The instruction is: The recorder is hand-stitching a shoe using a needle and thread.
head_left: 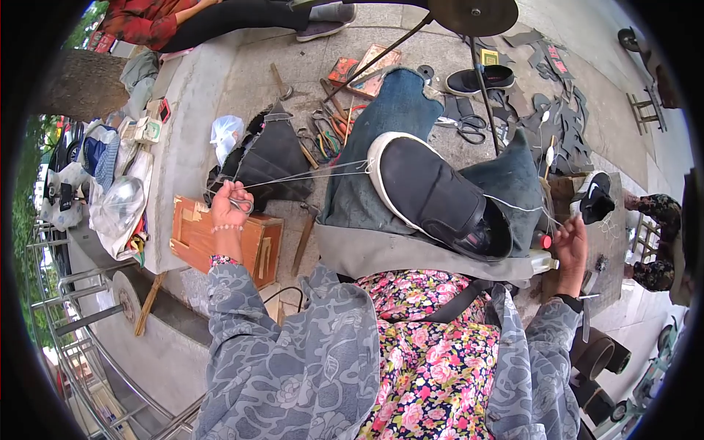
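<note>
A black slip-on shoe (433,187) with a white sole edge lies across my lap on a blue denim cloth (367,125) and a grey apron (411,246). White thread (308,175) stretches taut from the shoe's toe edge out to my left hand (232,205). The fingers of that hand are closed on it, and a small grey loop shows at the palm. On the other side, a second length of white thread (513,204) runs from the shoe to my right hand (570,240), whose fingertips are pinched around it. Both hands are spread wide apart, either side of the shoe.
A wooden box (220,238) stands by my left arm, near black leather pieces (275,161). Beyond the cloth lie pliers (323,136), scissors (466,128), another dark shoe (480,79) and dark scraps (557,117). A metal stand (477,11) rises ahead. Other people sit nearby.
</note>
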`<control>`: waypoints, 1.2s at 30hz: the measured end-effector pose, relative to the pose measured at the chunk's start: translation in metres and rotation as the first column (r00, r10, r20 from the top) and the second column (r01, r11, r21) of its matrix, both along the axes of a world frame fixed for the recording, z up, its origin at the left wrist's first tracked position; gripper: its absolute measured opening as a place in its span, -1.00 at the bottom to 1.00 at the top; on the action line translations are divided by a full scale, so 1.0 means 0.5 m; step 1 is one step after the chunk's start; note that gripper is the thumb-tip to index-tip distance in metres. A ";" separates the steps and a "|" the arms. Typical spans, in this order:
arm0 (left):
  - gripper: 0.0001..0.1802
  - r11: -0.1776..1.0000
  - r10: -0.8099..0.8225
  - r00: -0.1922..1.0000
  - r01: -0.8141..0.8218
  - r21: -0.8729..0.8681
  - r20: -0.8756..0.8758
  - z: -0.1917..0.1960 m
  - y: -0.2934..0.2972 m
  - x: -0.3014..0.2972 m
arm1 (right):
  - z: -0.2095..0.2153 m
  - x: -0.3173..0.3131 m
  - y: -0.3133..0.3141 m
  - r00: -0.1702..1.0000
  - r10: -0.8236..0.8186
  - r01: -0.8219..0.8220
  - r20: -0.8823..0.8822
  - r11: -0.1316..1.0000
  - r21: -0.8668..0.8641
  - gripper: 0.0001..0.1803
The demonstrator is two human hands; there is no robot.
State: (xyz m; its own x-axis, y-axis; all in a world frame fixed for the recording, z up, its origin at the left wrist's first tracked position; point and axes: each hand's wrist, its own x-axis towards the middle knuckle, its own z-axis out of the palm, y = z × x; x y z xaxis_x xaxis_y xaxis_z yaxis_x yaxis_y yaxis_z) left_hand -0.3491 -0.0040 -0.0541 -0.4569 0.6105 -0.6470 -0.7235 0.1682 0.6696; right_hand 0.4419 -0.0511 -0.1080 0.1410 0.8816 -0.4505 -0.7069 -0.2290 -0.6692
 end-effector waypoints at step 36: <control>-0.85 0.507 -0.639 0.343 0.861 -0.042 -0.688 0.221 0.042 0.463 | 0.236 -0.511 0.093 0.316 0.146 -0.717 0.938 0.684 0.135 -0.48</control>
State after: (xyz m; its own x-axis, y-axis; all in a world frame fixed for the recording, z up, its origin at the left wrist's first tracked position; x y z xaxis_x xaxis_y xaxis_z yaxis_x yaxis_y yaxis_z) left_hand -0.1179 0.0168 0.0565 0.1262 0.9756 -0.1795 0.1483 0.1604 0.9758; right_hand 0.1863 -0.0045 0.0101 -0.3075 0.9456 0.1064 0.3571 0.2183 -0.9082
